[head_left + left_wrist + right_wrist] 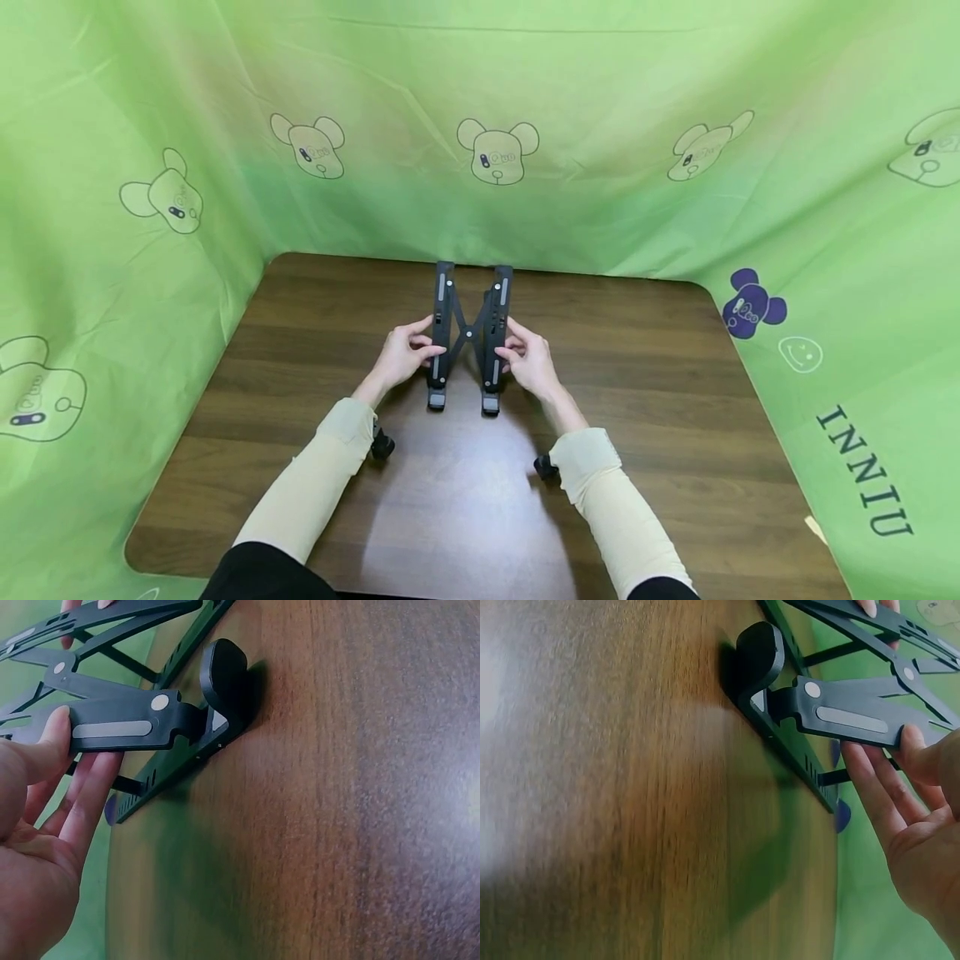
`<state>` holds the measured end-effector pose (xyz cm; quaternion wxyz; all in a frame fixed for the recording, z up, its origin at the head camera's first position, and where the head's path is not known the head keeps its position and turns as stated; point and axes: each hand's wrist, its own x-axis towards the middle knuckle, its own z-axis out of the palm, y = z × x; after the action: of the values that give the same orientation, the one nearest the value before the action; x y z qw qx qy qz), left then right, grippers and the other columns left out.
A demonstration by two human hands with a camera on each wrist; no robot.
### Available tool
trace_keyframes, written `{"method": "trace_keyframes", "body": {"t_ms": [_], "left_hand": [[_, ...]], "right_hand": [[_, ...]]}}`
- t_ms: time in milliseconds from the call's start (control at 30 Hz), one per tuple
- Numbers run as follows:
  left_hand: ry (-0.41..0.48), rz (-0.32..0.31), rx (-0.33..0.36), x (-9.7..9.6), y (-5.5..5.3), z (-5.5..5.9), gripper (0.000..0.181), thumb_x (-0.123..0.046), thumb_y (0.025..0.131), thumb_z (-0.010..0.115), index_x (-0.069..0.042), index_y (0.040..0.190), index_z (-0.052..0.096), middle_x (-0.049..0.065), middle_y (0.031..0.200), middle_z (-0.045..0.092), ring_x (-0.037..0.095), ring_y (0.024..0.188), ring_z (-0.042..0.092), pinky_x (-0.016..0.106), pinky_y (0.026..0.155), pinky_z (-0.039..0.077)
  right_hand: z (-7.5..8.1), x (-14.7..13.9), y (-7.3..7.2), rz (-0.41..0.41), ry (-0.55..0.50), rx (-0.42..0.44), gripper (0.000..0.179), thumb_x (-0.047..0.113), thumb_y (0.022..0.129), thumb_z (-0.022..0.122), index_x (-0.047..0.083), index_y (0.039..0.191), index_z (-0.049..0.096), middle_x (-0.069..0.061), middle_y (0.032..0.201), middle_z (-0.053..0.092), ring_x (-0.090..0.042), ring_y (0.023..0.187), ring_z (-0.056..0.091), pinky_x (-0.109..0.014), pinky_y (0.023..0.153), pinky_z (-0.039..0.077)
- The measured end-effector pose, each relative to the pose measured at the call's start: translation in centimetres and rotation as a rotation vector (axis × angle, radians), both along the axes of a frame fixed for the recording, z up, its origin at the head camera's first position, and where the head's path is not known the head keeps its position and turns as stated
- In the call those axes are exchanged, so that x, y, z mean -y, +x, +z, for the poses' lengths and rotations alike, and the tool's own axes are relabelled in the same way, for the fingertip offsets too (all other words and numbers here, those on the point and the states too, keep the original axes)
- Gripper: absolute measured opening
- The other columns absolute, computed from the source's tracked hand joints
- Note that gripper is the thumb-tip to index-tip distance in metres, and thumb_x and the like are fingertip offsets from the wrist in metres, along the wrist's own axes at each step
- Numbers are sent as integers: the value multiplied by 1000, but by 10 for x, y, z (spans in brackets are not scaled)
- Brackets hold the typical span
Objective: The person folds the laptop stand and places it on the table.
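A black folding laptop stand [469,333] stands near the table's far edge, its two long arms linked by crossed bars with a round pivot. Grey strips run along the arms, and hooked lips stick up at the near ends. My left hand [402,354] pinches the left arm, thumb on top and fingers beneath, as the left wrist view of the stand [124,724] shows. On the other side my right hand [529,360] pinches the right arm the same way. In the right wrist view the stand's upper arm [847,712] is raised at an angle above its lower base bar.
The brown wooden table [300,450] has rounded corners. A green cloth [600,208] printed with bear heads hangs around its back and sides. Dark wrist cameras, one of them a black device [382,444], sit under both cuffs, close over the tabletop.
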<state>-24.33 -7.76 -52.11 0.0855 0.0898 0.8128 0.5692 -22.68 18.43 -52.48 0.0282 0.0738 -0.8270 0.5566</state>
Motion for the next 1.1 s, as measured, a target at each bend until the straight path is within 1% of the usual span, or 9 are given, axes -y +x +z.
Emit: {"method": "trace_keyframes", "body": {"t_ms": [100,200,433,533,700,833,933,1000,1100], "left_hand": [[6,-2,-11,-2,2,0,72,0,98,80,-1,163,48,25,103,83,15,77,78,32,75,69],[9,-11,-23,-4,4,0,73,0,98,80,-1,163,48,23,99,81,15,77,76,31,74,69],[-28,-18,-26,-5,8,-3,73,-2,99,79,-2,165,47,17,95,75,10,75,71,29,71,68],[-37,-24,-28,-5,8,-5,73,-2,100,79,-2,165,46,17,97,74,10,75,70,28,70,68],[-67,-32,-68,-4,9,-4,71,-3,101,78,-2,165,47,23,106,74,19,81,73,32,72,69],[-92,-42,-90,-4,10,-3,71,-4,101,78,-2,165,46,30,122,76,33,95,78,34,76,69],[-70,-46,-83,-5,10,-4,71,-4,102,77,-2,165,45,33,131,75,40,107,80,35,77,70],[-48,-46,-78,-6,10,-4,70,-3,102,77,-2,165,46,34,131,75,42,109,80,35,76,70],[-36,-41,-77,-7,9,-5,70,-3,102,77,-2,165,46,32,123,78,39,101,81,35,73,70]], "right_hand": [[0,4,0,7,9,-11,67,-16,98,69,-4,160,51,-33,90,73,-33,70,74,-52,66,68],[0,8,1,16,10,-15,67,-16,98,69,-2,161,50,-33,90,72,-37,71,74,-55,67,68],[-3,14,5,17,-8,10,68,-15,99,68,-2,163,48,-33,90,72,-31,69,73,-47,66,69],[-3,16,6,16,-22,21,68,-15,99,68,-2,162,48,-34,91,73,-28,68,73,-47,66,70],[-4,18,5,15,-27,45,68,-15,100,68,1,163,49,-36,105,77,-24,70,75,-50,70,70],[-3,21,5,28,-40,57,68,-15,100,67,1,164,48,-39,118,76,-27,74,78,-52,72,70],[-3,24,4,28,-45,56,67,-15,100,66,0,163,48,-40,121,75,-28,74,78,-52,71,70],[-3,26,4,26,-42,49,67,-15,100,66,0,163,48,-40,120,75,-29,73,78,-52,71,70],[-2,29,3,28,-35,32,67,-15,101,67,0,163,48,-38,116,77,-30,72,77,-53,71,70]]}}
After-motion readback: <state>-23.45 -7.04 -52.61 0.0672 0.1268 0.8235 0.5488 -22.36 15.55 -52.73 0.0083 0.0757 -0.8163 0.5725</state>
